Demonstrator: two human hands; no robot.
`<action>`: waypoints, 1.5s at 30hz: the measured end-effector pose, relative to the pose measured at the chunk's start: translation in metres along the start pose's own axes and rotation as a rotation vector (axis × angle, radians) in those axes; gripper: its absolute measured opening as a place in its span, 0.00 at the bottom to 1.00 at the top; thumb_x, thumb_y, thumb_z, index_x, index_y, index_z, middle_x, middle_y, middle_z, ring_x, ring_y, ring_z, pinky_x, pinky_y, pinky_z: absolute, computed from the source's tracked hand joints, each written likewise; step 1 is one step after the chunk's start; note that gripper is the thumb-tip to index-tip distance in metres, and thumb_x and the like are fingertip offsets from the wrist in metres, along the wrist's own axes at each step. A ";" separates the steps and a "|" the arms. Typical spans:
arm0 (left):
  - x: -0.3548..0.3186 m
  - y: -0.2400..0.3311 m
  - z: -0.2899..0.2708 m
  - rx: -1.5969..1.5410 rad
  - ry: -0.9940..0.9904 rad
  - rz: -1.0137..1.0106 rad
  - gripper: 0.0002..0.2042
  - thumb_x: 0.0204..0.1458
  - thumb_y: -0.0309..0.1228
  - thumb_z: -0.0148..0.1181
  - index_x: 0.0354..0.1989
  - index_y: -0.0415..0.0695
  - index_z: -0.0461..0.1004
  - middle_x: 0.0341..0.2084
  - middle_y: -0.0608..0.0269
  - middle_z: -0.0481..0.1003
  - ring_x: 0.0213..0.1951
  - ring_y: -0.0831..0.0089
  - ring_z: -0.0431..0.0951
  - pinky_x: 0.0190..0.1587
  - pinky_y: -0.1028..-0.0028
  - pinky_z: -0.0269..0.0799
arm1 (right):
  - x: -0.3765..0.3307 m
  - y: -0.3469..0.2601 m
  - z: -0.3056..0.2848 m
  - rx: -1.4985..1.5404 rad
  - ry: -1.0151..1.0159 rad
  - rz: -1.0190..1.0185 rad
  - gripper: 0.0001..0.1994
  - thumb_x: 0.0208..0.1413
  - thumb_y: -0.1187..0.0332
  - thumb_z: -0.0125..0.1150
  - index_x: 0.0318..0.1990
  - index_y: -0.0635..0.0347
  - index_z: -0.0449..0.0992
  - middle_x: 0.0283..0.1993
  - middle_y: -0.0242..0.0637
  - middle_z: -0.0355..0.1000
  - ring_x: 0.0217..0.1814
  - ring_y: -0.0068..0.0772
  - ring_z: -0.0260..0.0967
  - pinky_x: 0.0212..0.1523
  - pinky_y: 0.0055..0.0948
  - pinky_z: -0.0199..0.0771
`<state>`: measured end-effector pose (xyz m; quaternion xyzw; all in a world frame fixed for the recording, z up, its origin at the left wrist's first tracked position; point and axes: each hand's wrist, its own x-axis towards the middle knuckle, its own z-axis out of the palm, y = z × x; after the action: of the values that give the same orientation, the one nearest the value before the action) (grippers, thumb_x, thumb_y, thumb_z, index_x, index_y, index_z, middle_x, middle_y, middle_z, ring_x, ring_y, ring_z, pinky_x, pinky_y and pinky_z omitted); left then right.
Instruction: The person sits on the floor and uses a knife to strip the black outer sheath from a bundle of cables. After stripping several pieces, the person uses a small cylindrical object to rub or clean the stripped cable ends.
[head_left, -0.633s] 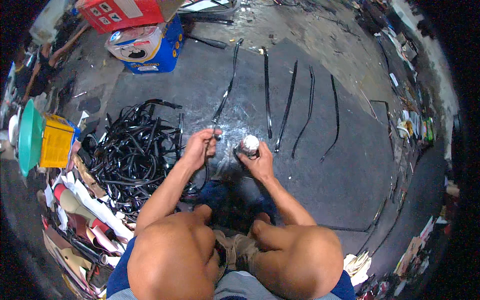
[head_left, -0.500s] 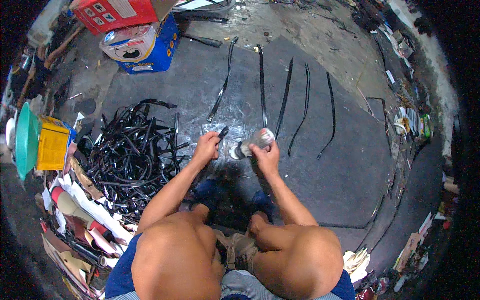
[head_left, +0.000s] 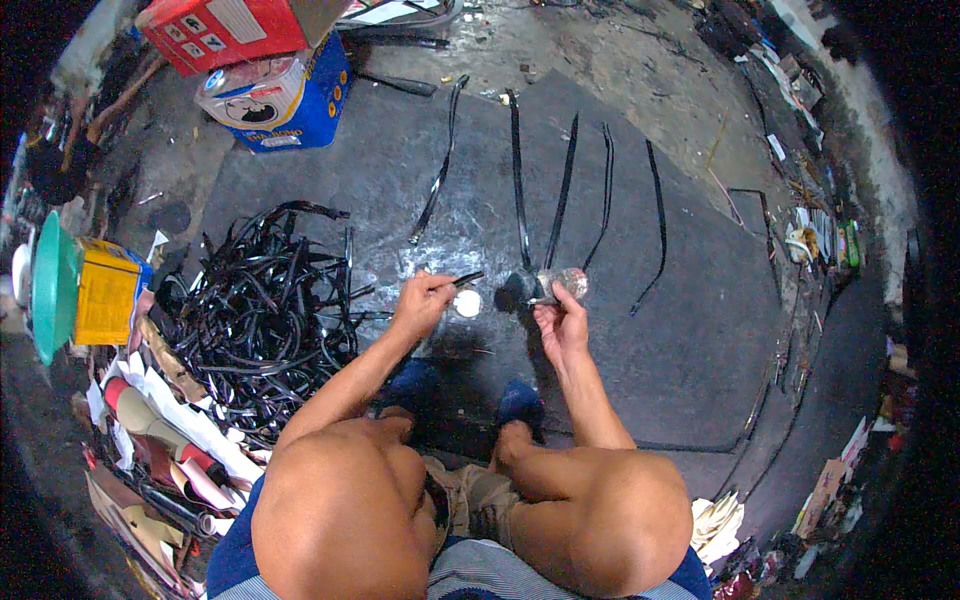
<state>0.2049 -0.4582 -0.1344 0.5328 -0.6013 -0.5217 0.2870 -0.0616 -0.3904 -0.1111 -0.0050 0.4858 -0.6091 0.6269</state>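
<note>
To the right of the tangled heap of black strips (head_left: 260, 310), my left grip (head_left: 424, 303) is closed on a short black piece (head_left: 468, 279), pinched between thumb and fingers so that its free end points away from the heap; I cannot tell whether it is a strip end or something else. Farther right of the heap, my right grip (head_left: 566, 325) is wrapped on a silvery cylinder (head_left: 566, 287), tipped sideways so that its dark round end faces back toward the heap. A white disc (head_left: 467, 303), also right of the heap, lies on the dark mat (head_left: 700, 350) between my two grips, just beside the left one. Five black strips (head_left: 518, 180) lie apart from one another in a row, all right of the heap. Beyond the heap, a blue box (head_left: 290, 110) carries a red box (head_left: 225, 30). Left of the heap, a yellow tin (head_left: 103, 295) stands near a green dish (head_left: 55, 290)
</note>
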 end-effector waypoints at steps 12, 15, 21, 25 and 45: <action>-0.033 0.027 -0.004 -0.740 -0.424 -0.416 0.17 0.51 0.19 0.60 0.51 0.37 0.79 0.30 0.62 0.80 0.28 0.77 0.78 0.32 0.76 0.74 | -0.049 0.010 0.077 -0.995 -0.042 -0.809 0.25 0.47 0.66 0.76 0.49 0.63 0.68 0.39 0.44 0.79 0.37 0.36 0.79 0.35 0.33 0.77; -0.039 0.018 -0.013 -0.713 -0.483 -0.446 0.17 0.50 0.17 0.60 0.50 0.36 0.79 0.31 0.60 0.81 0.29 0.76 0.79 0.32 0.75 0.74 | -0.034 0.011 0.048 -1.126 -0.005 -0.725 0.25 0.46 0.65 0.76 0.48 0.63 0.69 0.38 0.42 0.79 0.34 0.34 0.79 0.32 0.34 0.76; 0.001 0.004 -0.022 -0.133 -0.378 -0.391 0.12 0.46 0.20 0.64 0.41 0.38 0.83 0.25 0.60 0.82 0.27 0.74 0.81 0.31 0.75 0.75 | -0.020 0.006 -0.005 -1.164 0.277 -0.656 0.27 0.46 0.63 0.77 0.49 0.63 0.69 0.37 0.41 0.78 0.27 0.27 0.74 0.30 0.31 0.75; 0.024 -0.021 -0.010 0.192 -0.321 -0.222 0.05 0.42 0.22 0.64 0.27 0.42 0.85 0.22 0.59 0.82 0.28 0.70 0.82 0.33 0.70 0.77 | -0.025 0.006 0.027 -0.987 0.146 -0.745 0.23 0.48 0.64 0.77 0.46 0.63 0.71 0.31 0.28 0.73 0.26 0.16 0.64 0.27 0.21 0.67; -0.001 0.023 0.003 0.142 -0.226 0.387 0.26 0.39 0.28 0.76 0.50 0.43 0.74 0.45 0.54 0.78 0.49 0.56 0.80 0.53 0.63 0.74 | 0.007 0.068 0.029 -1.166 -0.135 -0.503 0.20 0.51 0.77 0.66 0.52 0.63 0.70 0.45 0.39 0.75 0.46 0.33 0.72 0.48 0.32 0.75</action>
<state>0.1945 -0.4584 -0.1140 0.3645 -0.7559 -0.4697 0.2742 0.0065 -0.3949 -0.1409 -0.4975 0.6809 -0.3715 0.3883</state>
